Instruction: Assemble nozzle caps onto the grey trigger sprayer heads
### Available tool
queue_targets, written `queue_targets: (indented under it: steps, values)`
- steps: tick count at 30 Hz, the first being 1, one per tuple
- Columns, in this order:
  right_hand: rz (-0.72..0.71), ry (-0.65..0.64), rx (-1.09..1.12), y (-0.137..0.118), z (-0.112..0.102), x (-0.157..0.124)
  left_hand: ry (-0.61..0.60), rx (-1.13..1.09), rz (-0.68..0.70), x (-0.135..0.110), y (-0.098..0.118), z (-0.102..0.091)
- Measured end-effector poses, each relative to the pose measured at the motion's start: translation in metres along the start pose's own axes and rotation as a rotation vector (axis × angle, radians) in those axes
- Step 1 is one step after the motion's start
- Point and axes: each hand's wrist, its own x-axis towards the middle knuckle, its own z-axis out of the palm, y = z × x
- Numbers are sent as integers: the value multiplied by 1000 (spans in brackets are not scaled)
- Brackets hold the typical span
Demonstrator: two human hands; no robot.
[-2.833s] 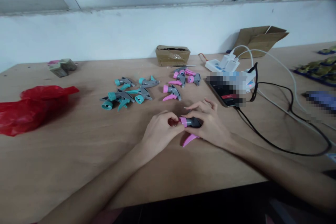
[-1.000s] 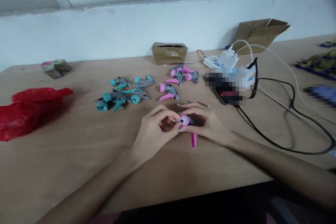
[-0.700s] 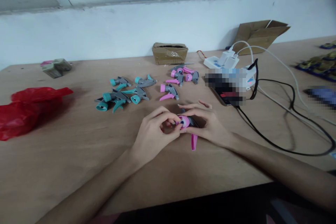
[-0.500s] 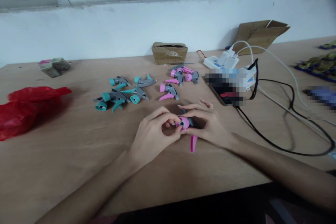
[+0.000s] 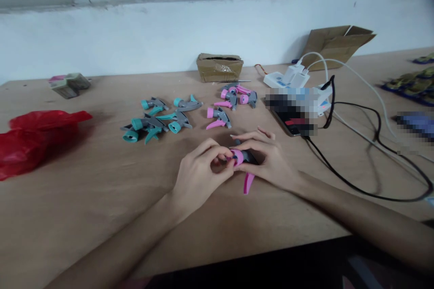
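Note:
Both hands meet at the middle of the wooden table (image 5: 101,198) over one pink-and-grey spray trigger head (image 5: 244,162). My right hand (image 5: 267,162) grips its grey body, with the pink lever hanging down below the fingers. My left hand (image 5: 201,176) is curled, its thumb and fingertips pinched at the pink collar end of the same part. What sits between those fingertips is too small to name.
Several teal-and-grey trigger heads (image 5: 159,119) lie beyond my left hand; several pink ones (image 5: 230,104) lie to their right. A red plastic bag (image 5: 34,135) is at far left. A small cardboard box (image 5: 219,67), a power strip (image 5: 291,81), a phone (image 5: 291,119) and black cables (image 5: 356,162) lie to the right.
Since 2.8 s ago the trigger head has been turned so its pink lever points down instead of left. In the last second the hands stay put; the left fingers shift slightly at the collar.

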Motion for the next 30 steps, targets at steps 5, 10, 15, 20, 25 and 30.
queue_targets:
  steps: [5,10,15,20,25,30]
  values:
    - [20,-4,2,4,0,0,-6,-136,25,3,1,0]
    - [-4,-51,5,2,0,1,-76,-192,-3,5,-1,-3]
    - [11,-91,-40,8,2,0,-199,-126,8,4,-7,-3]
    - [122,-79,-123,21,-6,11,-210,-101,-11,2,-6,0]
    - [221,-7,-377,49,-16,43,-144,-93,-56,0,-7,0]
    - [236,-26,-467,76,-13,74,-113,-116,-99,-1,-9,0]
